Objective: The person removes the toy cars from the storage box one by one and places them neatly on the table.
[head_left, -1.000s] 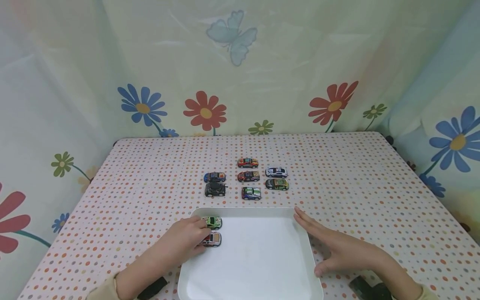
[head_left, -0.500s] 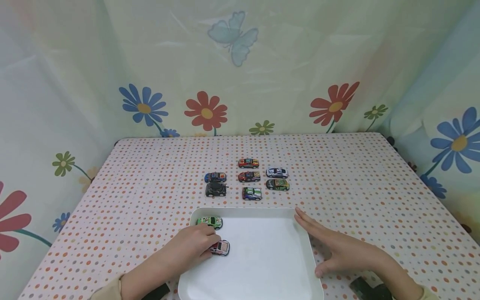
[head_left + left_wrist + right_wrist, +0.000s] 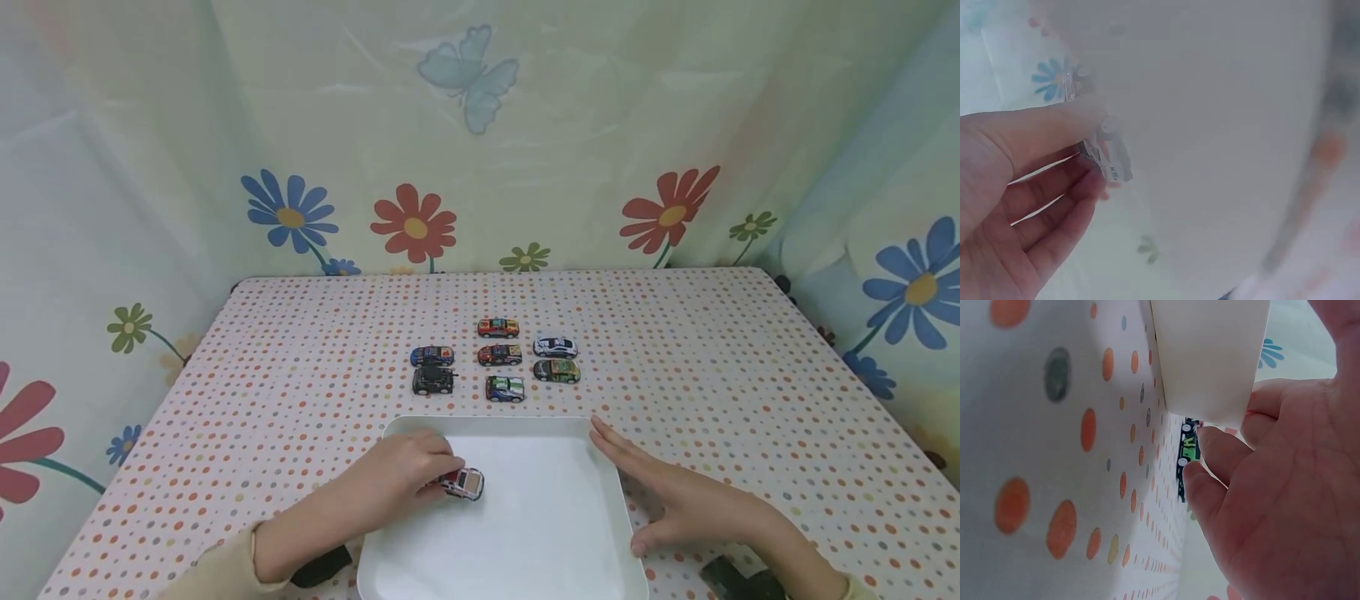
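My left hand (image 3: 397,475) pinches a small red and white toy car (image 3: 462,482) between thumb and fingers, over the left part of a white tray (image 3: 540,533). In the left wrist view the thumb and fingertips press on the sides of that toy car (image 3: 1109,153). The green toy car in the tray's upper left corner is hidden behind my left hand. My right hand (image 3: 682,500) rests with straight fingers along the tray's right rim. In the right wrist view its fingertips lie by the tray's outer corner (image 3: 1210,369).
Behind the tray several toy cars stand in three columns: a black one (image 3: 433,381) at left, a white-green one (image 3: 506,388) in the middle, a white one (image 3: 555,347) at right. Dark objects, one of them a black piece (image 3: 322,568), lie by both forearms.
The left hand has moved right and carried the red and white toy car from the tray's left side toward its middle. The green car has become hidden. The right hand stays put.
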Tool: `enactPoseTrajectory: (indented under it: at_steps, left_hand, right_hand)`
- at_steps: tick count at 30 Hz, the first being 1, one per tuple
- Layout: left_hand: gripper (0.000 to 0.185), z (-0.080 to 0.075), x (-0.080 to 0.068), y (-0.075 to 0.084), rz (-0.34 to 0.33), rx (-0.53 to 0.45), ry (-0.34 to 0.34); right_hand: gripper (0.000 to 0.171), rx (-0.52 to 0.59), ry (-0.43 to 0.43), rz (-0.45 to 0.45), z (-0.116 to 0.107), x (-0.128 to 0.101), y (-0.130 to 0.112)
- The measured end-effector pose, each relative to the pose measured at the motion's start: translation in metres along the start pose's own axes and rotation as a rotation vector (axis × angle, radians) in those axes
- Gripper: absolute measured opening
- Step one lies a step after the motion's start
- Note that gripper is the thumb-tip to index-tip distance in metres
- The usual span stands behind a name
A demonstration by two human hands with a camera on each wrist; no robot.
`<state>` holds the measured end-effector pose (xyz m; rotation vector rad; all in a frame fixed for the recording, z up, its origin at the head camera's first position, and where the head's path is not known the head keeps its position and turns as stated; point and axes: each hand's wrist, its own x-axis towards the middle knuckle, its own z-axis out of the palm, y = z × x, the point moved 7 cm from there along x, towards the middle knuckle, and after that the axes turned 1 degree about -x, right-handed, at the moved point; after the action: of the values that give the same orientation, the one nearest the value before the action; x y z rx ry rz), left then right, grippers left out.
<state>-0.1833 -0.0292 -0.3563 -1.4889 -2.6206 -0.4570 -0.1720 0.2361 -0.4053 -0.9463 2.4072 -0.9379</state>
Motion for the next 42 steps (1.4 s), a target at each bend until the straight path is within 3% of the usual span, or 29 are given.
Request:
enactPoseTrajectory:
  at_steps: [5, 10, 16, 22, 27, 36, 42]
  left_hand:
    - [0.031, -0.035, 0.024, -0.024, -0.05, -0.008, 0.004]
    - [0.032, -0.065, 0.044, -0.055, -0.106, 0.001, 0.058]
    - [0.034, -0.077, 0.064, -0.09, -0.19, -0.005, 0.063]
    - [0.032, -0.069, 0.081, -0.129, -0.256, -0.013, 0.015]
    - [0.032, -0.059, 0.091, -0.156, -0.267, -0.031, -0.014]
    - [0.031, -0.027, 0.097, -0.187, -0.349, -0.077, -0.075]
    - [0.032, -0.006, 0.096, -0.204, -0.395, -0.031, -0.14]
  right_hand:
    - [0.111, -0.015, 0.007, 0.021, -0.001, -0.002, 0.001]
    - [0.111, -0.028, 0.01, 0.031, -0.001, -0.005, 0.001]
    - [0.109, -0.02, 0.013, 0.057, -0.002, -0.008, 0.004]
    - [0.109, -0.014, 0.014, 0.038, -0.005, -0.009, 0.003]
    - [0.109, -0.018, 0.018, 0.001, -0.007, -0.009, 0.0]
    - [0.108, -0.012, 0.014, -0.071, -0.002, -0.006, -0.006]
    - [0.107, -0.011, 0.017, -0.085, 0.001, -0.005, -0.005]
